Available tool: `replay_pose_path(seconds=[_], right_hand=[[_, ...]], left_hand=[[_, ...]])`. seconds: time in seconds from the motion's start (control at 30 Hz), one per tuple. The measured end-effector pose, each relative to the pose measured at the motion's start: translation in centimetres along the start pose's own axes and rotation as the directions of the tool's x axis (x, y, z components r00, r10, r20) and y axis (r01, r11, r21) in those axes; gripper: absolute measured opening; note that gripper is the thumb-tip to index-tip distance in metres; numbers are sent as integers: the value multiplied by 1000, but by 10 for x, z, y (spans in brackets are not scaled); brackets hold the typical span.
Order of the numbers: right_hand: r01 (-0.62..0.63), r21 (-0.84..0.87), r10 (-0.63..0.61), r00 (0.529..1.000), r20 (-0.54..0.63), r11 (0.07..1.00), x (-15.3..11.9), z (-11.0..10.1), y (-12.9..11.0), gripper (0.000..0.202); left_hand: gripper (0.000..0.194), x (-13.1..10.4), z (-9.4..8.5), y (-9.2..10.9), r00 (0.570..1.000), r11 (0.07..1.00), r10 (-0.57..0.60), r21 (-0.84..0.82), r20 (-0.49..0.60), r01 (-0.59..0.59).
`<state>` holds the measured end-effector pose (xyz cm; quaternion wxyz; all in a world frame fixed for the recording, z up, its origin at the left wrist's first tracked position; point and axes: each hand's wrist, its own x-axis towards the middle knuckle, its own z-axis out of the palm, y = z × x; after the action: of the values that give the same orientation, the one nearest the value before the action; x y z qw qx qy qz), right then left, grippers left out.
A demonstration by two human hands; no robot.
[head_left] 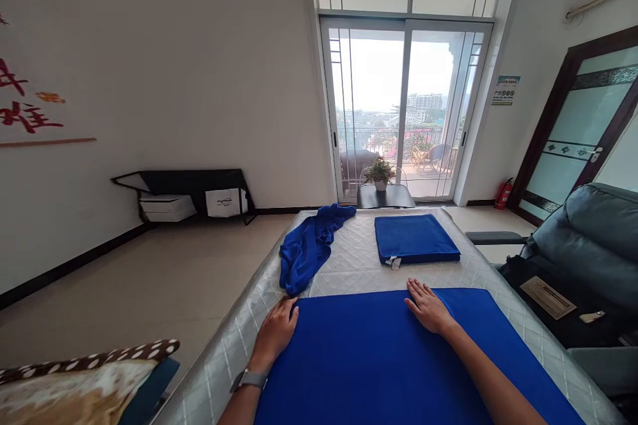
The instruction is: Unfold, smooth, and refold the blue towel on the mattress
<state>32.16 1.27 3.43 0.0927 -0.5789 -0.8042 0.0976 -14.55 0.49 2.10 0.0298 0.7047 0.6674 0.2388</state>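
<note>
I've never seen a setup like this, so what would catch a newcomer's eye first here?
Probably the bright blue cloth spread across the near part of the quilted mattress, with the left hand at its far left corner and the right hand flat near its far edge. Beyond it lie a crumpled blue cloth on the left and a neatly squared blue stack on the right.

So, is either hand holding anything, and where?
The right hand lies flat on the blue cloth, gripping nothing; the left hand touches its far-left corner, grip unclear.
</note>
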Motion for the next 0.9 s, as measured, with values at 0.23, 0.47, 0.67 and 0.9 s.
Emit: replay_pose_path(seconds=[0.23,0.47,0.67,0.9], right_hand=[[-28,-14,28,999,-16,1000,-11,-5,28,75],[-59,-15,59,998,-17,998,-19,-7,51,78],[-91,-19,90,995,-33,996,-25,-9,72,79],[-160,-42,158,986,-47,986,-32,-13,97,82]], left_hand=[[44,1,1,-2,1000,1000,6,5,-14,-6],[46,1,0,-1,1000,1000,17,2,-12,-17],[47,0,-3,2,1000,1000,-15,-10,9,15],[45,1,-1,1,1000,1000,16,-2,-12,-16]])
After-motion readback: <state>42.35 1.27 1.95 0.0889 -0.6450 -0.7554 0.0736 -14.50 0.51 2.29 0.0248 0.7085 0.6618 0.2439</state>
